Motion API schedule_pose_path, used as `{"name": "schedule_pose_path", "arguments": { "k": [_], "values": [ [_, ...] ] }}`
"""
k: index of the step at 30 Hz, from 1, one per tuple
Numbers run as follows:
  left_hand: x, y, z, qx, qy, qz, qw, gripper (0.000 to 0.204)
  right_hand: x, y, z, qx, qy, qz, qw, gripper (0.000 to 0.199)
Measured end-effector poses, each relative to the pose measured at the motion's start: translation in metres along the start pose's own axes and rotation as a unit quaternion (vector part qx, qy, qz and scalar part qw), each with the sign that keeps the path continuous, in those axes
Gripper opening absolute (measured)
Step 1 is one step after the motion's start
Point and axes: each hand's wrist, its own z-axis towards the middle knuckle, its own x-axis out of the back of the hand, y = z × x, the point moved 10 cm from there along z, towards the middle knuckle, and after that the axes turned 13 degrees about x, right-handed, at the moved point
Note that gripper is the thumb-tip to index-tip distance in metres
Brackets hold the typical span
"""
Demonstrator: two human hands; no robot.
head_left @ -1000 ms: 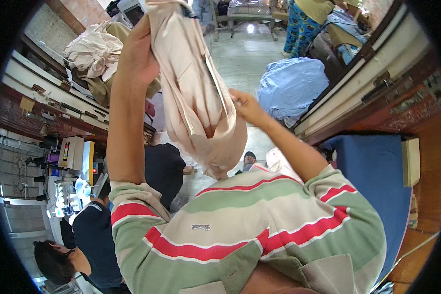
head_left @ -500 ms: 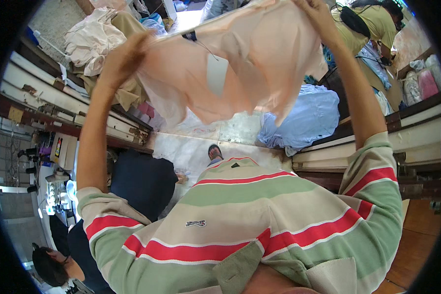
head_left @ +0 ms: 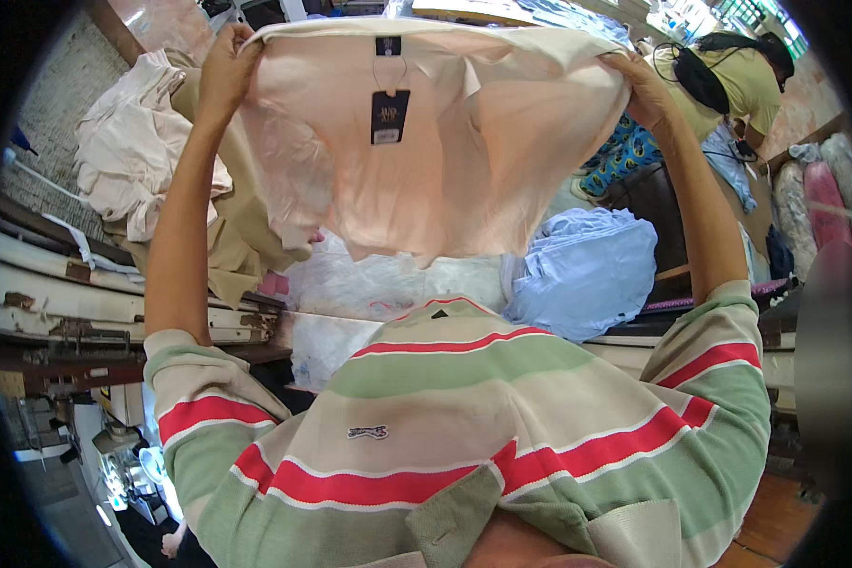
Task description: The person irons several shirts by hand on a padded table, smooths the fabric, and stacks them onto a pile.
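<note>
I hold a pale peach garment (head_left: 426, 161) spread wide in front of me, above my striped shirt. My left hand (head_left: 222, 66) grips its upper left corner and my right hand (head_left: 639, 90) grips its upper right corner. A dark hang tag (head_left: 389, 115) dangles from the collar area near the top middle. The cloth hangs loose below my hands, with its lower edge ragged around the centre of the view.
A heap of cream and tan clothes (head_left: 137, 161) lies at the left. A light blue pile (head_left: 587, 270) sits at the right, with clear plastic bags (head_left: 379, 284) beside it. Another person in a yellow-green top (head_left: 738, 80) stands at the upper right. Long white ledges (head_left: 85, 284) run at the left.
The garment was bunched and hanging from my raised left hand; my two hands have moved apart and it is now spread flat and wide, its tag facing me.
</note>
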Motion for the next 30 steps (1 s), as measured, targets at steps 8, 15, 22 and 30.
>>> {"name": "schedule_pose_path", "arguments": {
  "k": [8, 15, 22, 30],
  "values": [
    [-0.015, -0.028, 0.106, -0.048, 0.009, 0.141, 0.989, 0.028, 0.041, -0.008, 0.102, 0.136, -0.011, -0.078, 0.988, 0.026],
    [-0.107, -0.063, 0.096, -0.095, -0.085, 0.136, 0.982, 0.036, -0.005, 0.09, 0.145, 0.294, -0.081, -0.548, 0.779, 0.018],
    [-0.172, -0.124, 0.098, -0.102, -0.139, 0.32, 0.932, 0.025, 0.021, 0.144, 0.264, 0.076, -0.154, -0.185, 0.968, 0.012],
    [-0.119, -0.226, 0.158, 0.149, 0.173, 0.095, 0.969, 0.016, 0.005, 0.216, 0.356, 0.108, -0.252, -0.221, 0.936, 0.008]
  ]
}}
